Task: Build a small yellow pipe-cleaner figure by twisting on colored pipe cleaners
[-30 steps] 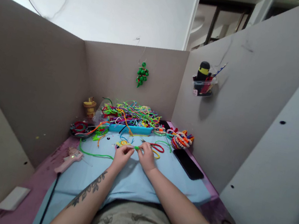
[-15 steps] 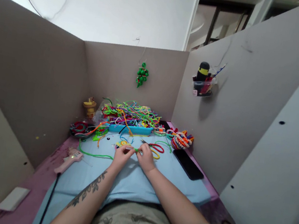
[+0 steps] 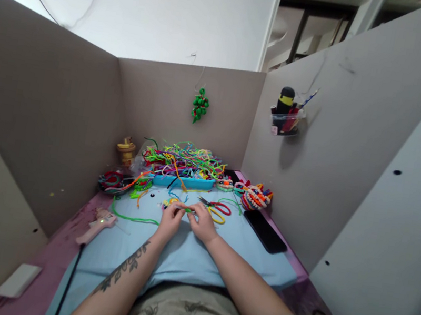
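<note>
My left hand (image 3: 171, 219) and my right hand (image 3: 202, 223) meet over the blue cloth, fingertips bent inward and almost touching. Between them shows a small bit of green cord (image 3: 188, 210), pinched by both; most of it is hidden by the fingers. A longer green cord (image 3: 136, 218) lies on the cloth and ends at my left hand. Just behind the fingers is a small yellow piece (image 3: 172, 201), partly covered. Scissors with red and yellow handles (image 3: 220, 208) lie open beyond my right hand.
A blue tray (image 3: 184, 182) heaped with colourful cords stands at the back. A pink glue gun (image 3: 97, 227) with a black cable lies left, a black phone (image 3: 265, 231) right. Braided cord pieces (image 3: 256, 196) sit back right. Grey partitions (image 3: 186, 106) enclose the table.
My right hand has shifted slightly left, its fingers now reaching across toward my left fingertips. Less of the green cord shows between them. The things on the table stay put.
</note>
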A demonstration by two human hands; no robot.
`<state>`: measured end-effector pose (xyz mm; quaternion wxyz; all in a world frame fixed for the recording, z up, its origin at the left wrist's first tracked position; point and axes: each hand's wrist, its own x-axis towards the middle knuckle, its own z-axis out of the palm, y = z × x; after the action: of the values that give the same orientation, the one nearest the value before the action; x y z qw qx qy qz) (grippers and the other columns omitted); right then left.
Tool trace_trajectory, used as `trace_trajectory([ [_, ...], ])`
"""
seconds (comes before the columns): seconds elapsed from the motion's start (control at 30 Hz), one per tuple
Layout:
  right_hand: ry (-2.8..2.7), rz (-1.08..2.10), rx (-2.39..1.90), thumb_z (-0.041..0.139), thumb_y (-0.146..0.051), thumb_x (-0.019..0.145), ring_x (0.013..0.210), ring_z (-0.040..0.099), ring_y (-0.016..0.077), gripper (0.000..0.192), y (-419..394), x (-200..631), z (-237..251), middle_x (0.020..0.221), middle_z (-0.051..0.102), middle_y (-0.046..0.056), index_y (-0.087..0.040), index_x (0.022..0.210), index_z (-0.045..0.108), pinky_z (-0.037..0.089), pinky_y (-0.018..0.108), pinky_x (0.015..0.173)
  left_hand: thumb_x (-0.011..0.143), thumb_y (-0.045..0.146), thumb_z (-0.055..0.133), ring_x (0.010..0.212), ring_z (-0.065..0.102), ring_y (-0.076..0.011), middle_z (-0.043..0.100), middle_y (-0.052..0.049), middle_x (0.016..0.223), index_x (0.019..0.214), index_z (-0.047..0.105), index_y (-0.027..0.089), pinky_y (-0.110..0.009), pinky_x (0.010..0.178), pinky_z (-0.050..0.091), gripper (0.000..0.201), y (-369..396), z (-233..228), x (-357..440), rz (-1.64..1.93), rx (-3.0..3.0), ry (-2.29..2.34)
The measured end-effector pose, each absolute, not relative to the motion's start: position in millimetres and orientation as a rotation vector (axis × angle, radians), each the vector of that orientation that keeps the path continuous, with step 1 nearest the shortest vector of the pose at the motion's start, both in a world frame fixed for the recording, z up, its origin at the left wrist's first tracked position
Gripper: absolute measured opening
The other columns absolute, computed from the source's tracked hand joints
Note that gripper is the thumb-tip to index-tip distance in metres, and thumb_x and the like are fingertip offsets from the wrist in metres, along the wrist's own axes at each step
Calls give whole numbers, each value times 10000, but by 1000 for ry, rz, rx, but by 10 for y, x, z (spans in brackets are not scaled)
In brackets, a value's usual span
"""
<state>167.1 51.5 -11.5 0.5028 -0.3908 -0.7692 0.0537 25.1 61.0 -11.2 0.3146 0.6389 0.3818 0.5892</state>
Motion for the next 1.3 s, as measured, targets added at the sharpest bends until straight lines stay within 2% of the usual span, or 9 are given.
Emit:
trace_trajectory([
  [0.17,-1859,80,-985,439,-181,846,786,496,182,141,571,1687,-155,775,551,45,-187,790,569,393,300,725,731,266,580,685,555,-136,618,-36,780,879,630,155,-256,649,443,192,617,-119,243,1498,1630,1060],
  [0.3,-1805,58,-1018,411,-197,865,774,490,182,171,581,1699,-160,760,533,44,-189,758,544,388,291,705,696,306,628,719,574,-148,641,-45,820,866,640,154,-261,665,451,228,606,-95,252,1494,1549,1029],
  [0.77,-1711,3,-1084,452,-178,830,788,500,193,119,602,1710,-183,772,541,50,-187,750,540,398,300,713,666,312,655,606,550,-130,622,-15,642,730,652,144,-247,601,430,180,557,-54,276,1465,1551,1070],
  [1.3,-1720,-40,-1122,492,-146,780,755,522,179,79,586,1705,-181,765,535,39,-191,742,545,408,273,673,647,344,670,702,593,-162,661,-45,728,739,662,148,-270,664,453,217,530,0,291,1481,1511,1044],
])
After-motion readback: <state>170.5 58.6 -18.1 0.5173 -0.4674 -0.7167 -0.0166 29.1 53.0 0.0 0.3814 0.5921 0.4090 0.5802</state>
